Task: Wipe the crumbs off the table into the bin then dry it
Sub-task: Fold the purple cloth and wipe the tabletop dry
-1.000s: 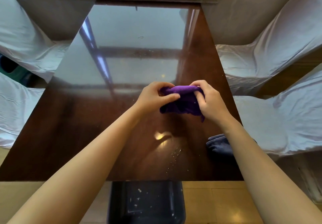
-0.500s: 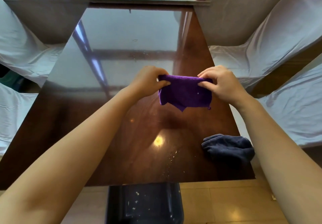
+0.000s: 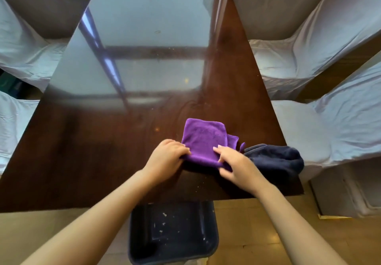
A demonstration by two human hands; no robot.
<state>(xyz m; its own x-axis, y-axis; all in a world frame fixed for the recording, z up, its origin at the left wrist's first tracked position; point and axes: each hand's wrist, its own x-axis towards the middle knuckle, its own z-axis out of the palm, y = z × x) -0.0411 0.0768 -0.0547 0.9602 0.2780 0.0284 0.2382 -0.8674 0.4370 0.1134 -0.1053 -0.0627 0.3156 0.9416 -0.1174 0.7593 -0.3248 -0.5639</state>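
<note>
A folded purple cloth [image 3: 204, 139] lies flat on the glossy dark wooden table [image 3: 92, 151] near its front edge. My left hand [image 3: 167, 158] grips the cloth's near left corner. My right hand [image 3: 233, 161] holds its near right edge with the fingers on top. A dark navy cloth [image 3: 276, 158] lies bunched just right of the purple one, touching it. Fine crumbs [image 3: 198, 186] speckle the table near the front edge. A dark bin [image 3: 212, 242] stands on the floor below that edge, with a few crumbs inside.
Chairs draped in white covers stand on the right [image 3: 329, 124] and on the left [image 3: 16, 58] of the table. A window ledge runs along the far end. Tan floor tiles [image 3: 247, 219] surround the bin.
Both hands brought the purple cloth down from mid-air, spread it and laid it folded flat on the table near the front edge, beside the navy cloth.
</note>
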